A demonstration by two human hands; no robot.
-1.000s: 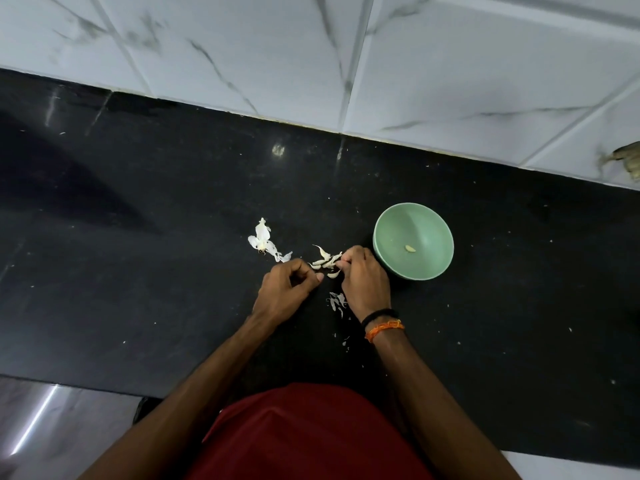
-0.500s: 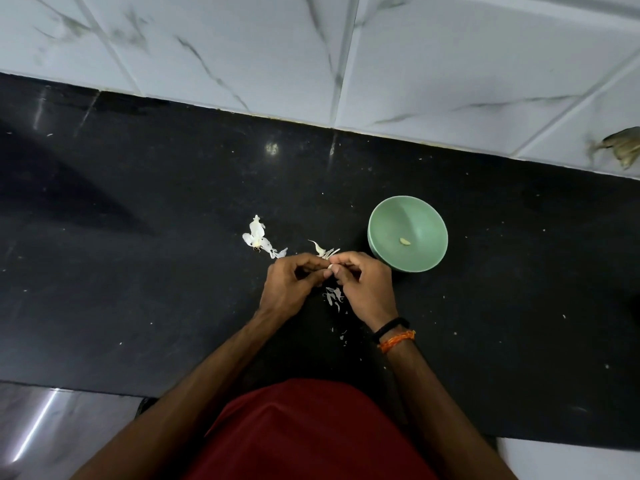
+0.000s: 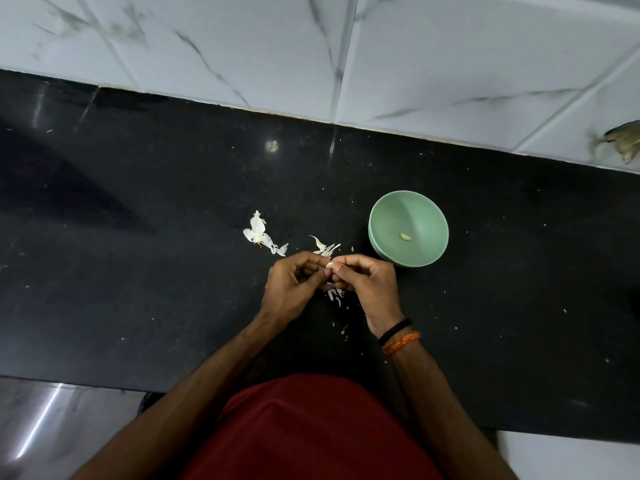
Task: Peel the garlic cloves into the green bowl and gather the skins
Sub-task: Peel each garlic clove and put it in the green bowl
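Note:
A pale garlic clove [image 3: 329, 265] is pinched between the fingertips of my left hand [image 3: 291, 289] and my right hand [image 3: 367, 285], held just above the black counter [image 3: 138, 271]. The green bowl [image 3: 381, 216] stands to the right of my hands with one peeled clove [image 3: 405, 236] inside. White skins lie in a cluster at the left [image 3: 258, 233], a smaller bunch just beyond my fingers [image 3: 325, 247], and loose flakes under my hands [image 3: 337, 296].
A white marble-patterned tiled wall [image 3: 346, 46] rises behind the counter. A brownish mark or object [image 3: 623, 143] sits on the wall at the far right. My red shirt [image 3: 311, 427] fills the lower middle, at the counter's front edge.
My hands came together and lifted slightly toward me, from the skins near the bowl, and now both pinch one clove. The bowl and skin piles have not moved.

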